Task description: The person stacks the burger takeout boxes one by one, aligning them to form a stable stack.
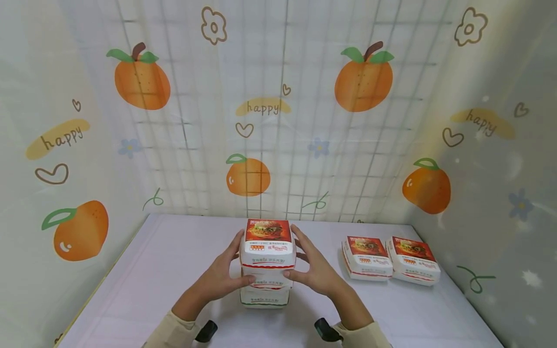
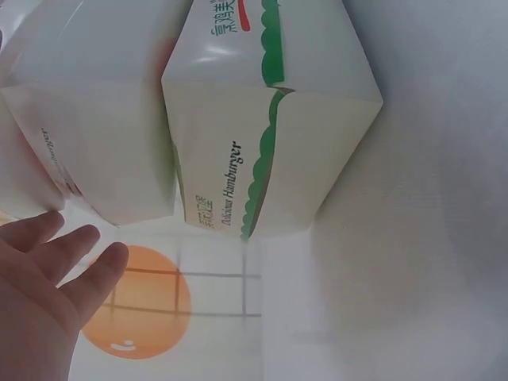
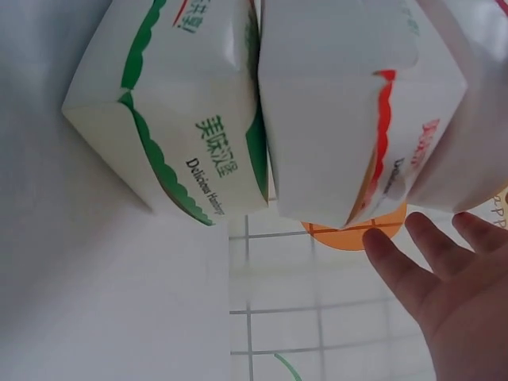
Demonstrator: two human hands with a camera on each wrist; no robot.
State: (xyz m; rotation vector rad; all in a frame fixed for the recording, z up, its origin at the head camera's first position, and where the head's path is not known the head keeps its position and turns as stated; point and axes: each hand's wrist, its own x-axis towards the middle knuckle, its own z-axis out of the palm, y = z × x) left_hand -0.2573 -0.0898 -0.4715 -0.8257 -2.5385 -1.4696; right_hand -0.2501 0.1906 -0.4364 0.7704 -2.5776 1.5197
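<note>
Three burger boxes are stacked at the table's middle. The top box has a red burger print; a red-trimmed box lies under it, and a green-trimmed box is at the bottom. My left hand flanks the stack on its left and my right hand on its right, thumbs at the front of the middle box. In the left wrist view the left hand has straight fingers, apart from the green-trimmed box. The right hand is likewise straight-fingered below the red-trimmed box.
Two more red-print burger boxes sit side by side at the right of the white table. Curtain walls printed with oranges close the table in at the back, left and right.
</note>
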